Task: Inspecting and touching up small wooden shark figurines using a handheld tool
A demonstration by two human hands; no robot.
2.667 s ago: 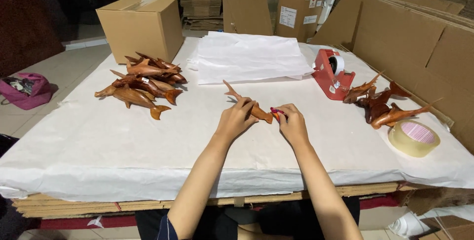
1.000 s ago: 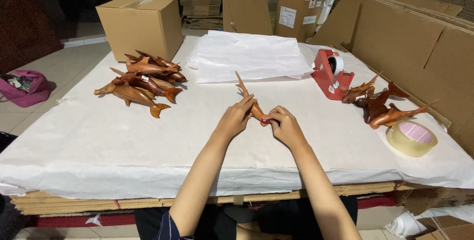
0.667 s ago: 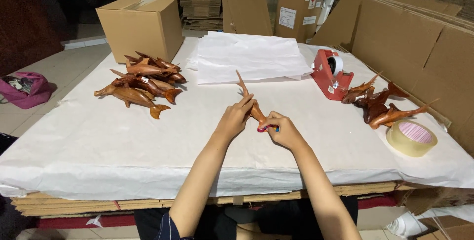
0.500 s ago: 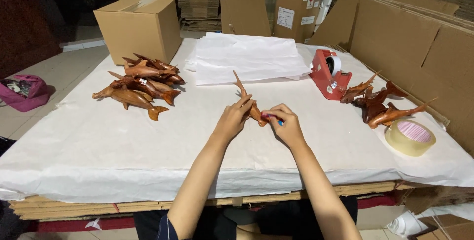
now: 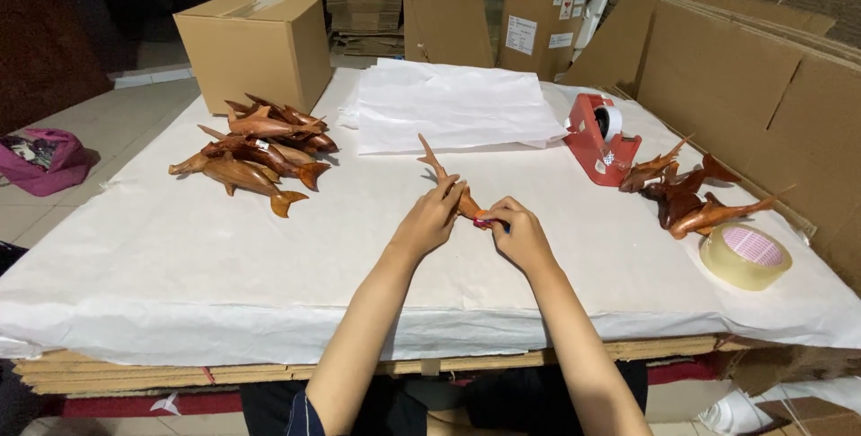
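Holding one wooden dolphin [image 5: 443, 178] over the middle of the paper-covered table [image 5: 134, 257], tail pointing up and away toward the stack of white paper [image 5: 453, 113]. Gripping its body with the left hand [image 5: 429, 219], fingers curled together over the top, thumb hidden beneath. Pinching a small red thing [image 5: 484, 221] at the near end of the carving with the right hand [image 5: 520, 234], fingertips pressed together around it; being too small to tell what it is. Both hands meeting at the carving, almost touching each other, the tail sticking out beyond the left fingers.

Lying to the left: one pile of wooden dolphins [image 5: 256, 144], roughly seven or eight, overlapping too much for an exact count. Lying to the right: a smaller heap of carvings [image 5: 686, 194], about four, also tangled. Standing near that heap: one red tape dispenser [image 5: 599, 140], and closer to the table edge one roll of clear tape [image 5: 744, 255] lying flat. Sitting at the far left corner: one closed cardboard box [image 5: 256, 46]. Leaning along the right side: flattened cardboard sheets [image 5: 753, 86], more cartons stacked behind. Resting on the floor at far left: one pink bag [image 5: 45, 158].
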